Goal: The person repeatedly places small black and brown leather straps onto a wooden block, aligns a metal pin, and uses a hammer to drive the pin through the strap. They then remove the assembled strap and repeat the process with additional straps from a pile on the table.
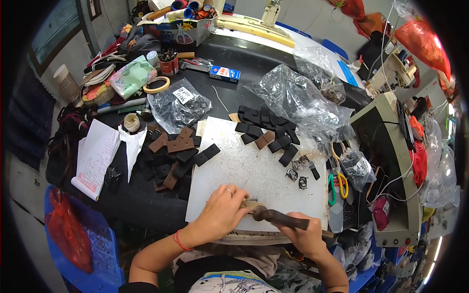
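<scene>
My right hand is closed round a dark hammer, its rounded end toward my left fingers. My left hand has its fingers pinched together at the near edge of a whitish board. A small tan piece shows beside those fingertips, partly under the hammer; what the fingers hold is hidden. Black folded strap pieces and a brown piece lie on the board's far part. Several dark wire rings lie at its right. More brown pieces and black ones are heaped at its left edge.
Left of the heap lie a written notepad and a tape roll. Clear plastic bags cover the far right. Scissors with green and yellow handles lie right of the board. A grey machine casing stands beyond; a blue chair is at lower left.
</scene>
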Motion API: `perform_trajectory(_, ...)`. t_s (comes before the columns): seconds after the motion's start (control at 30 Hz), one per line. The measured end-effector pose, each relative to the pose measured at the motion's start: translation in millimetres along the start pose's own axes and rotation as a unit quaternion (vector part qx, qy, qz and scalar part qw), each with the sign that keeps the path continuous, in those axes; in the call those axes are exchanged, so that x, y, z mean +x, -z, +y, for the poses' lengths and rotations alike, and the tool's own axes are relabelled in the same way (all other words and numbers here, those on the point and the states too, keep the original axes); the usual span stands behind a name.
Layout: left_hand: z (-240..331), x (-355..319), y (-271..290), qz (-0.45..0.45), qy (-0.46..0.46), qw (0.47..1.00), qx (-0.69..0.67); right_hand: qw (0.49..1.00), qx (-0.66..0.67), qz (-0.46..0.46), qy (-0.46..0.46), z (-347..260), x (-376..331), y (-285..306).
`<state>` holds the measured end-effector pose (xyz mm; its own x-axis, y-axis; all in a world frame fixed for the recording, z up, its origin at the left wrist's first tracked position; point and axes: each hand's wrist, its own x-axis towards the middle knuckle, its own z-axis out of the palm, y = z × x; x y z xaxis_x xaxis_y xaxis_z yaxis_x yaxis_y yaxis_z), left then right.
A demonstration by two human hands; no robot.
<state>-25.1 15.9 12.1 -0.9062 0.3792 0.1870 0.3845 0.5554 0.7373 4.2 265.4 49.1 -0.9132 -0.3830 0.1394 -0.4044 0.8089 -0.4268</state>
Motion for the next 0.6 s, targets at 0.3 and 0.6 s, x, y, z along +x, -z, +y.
perform_trajectory(0.3, -35.5, -7.3, 44.4, 0.248, 0.087, 0.964, 0.022, 0.926, -0.145, 0.230, -0.261, 110.1, -48.0, 6.7)
perform_trajectory(0.6, -84.7, 7.3, 90.6, 0.316, 0.193, 0.924, 0.091, 0.993, 0.043, 0.090, 0.068, 22.5, 29.4, -42.7)
